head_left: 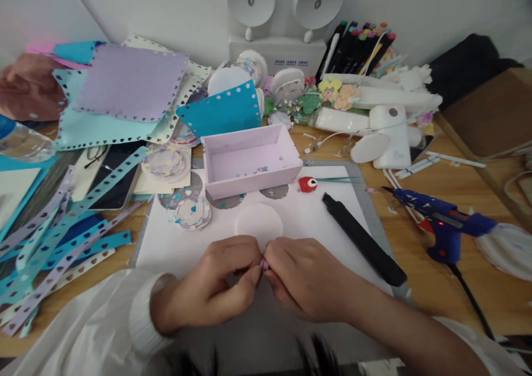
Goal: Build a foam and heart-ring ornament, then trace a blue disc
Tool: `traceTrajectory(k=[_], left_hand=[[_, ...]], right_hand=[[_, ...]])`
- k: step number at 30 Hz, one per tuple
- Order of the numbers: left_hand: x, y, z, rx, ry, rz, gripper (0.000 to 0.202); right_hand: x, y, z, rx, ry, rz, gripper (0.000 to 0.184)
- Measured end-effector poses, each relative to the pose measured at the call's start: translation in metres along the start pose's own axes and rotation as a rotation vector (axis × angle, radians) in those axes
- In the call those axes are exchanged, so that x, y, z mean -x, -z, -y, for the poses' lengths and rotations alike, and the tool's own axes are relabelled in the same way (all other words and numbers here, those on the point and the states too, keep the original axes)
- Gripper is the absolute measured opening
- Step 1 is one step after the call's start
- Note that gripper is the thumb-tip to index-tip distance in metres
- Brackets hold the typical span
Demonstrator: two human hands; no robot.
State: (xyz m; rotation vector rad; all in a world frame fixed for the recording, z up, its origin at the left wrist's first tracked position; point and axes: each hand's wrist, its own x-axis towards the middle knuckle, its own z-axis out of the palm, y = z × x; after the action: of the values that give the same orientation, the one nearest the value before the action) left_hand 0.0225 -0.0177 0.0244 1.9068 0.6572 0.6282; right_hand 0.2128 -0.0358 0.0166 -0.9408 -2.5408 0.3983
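Observation:
My left hand [226, 279] and my right hand [305, 279] meet over the front of the white sheet [166, 243], fingertips pinched together. Between them shows a sliver of a small purple piece [265, 264]; the fingers cover most of it, so its kind is unclear. Just beyond lies a white foam disc [259, 223]. A lilac open-topped box [253, 182] stands behind the disc, with small blue and purple bits inside. To its right sits a red piece with a round eye [308, 184]. A disc covered in paper bits [189, 211] lies left of the white one.
On the right are a black cutter-like tool [366, 240] and a blue hot glue gun [446, 221] with its cable. Punched paper strips [78, 215] cover the left. Behind stand paper sheets [133, 82], markers [357, 49] and a twin-head lamp [276, 55].

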Motion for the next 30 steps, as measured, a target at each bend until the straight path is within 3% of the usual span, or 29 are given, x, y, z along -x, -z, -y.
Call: traceTrajectory(k=[8, 16, 24, 30], left_hand=[[0.000, 0.001, 0.003, -0.089, -0.071, 0.036, 0.020], [0.003, -0.005, 0.006, -0.069, -0.011, 0.009, 0.020], [0.005, -0.009, 0.003, 0.049, 0.178, -0.051, 0.020], [-0.001, -0.008, 0.000, 0.331, 0.385, -0.024, 0.025]], right_hand=[[0.002, -0.002, -0.001, 0.065, 0.057, 0.019, 0.031], [0.002, -0.002, -0.001, 0.112, 0.083, 0.044, 0.019], [0.001, -0.007, -0.003, 0.088, 0.070, -0.008, 0.022], [0.000, -0.010, -0.004, 0.055, 0.075, -0.012, 0.024]])
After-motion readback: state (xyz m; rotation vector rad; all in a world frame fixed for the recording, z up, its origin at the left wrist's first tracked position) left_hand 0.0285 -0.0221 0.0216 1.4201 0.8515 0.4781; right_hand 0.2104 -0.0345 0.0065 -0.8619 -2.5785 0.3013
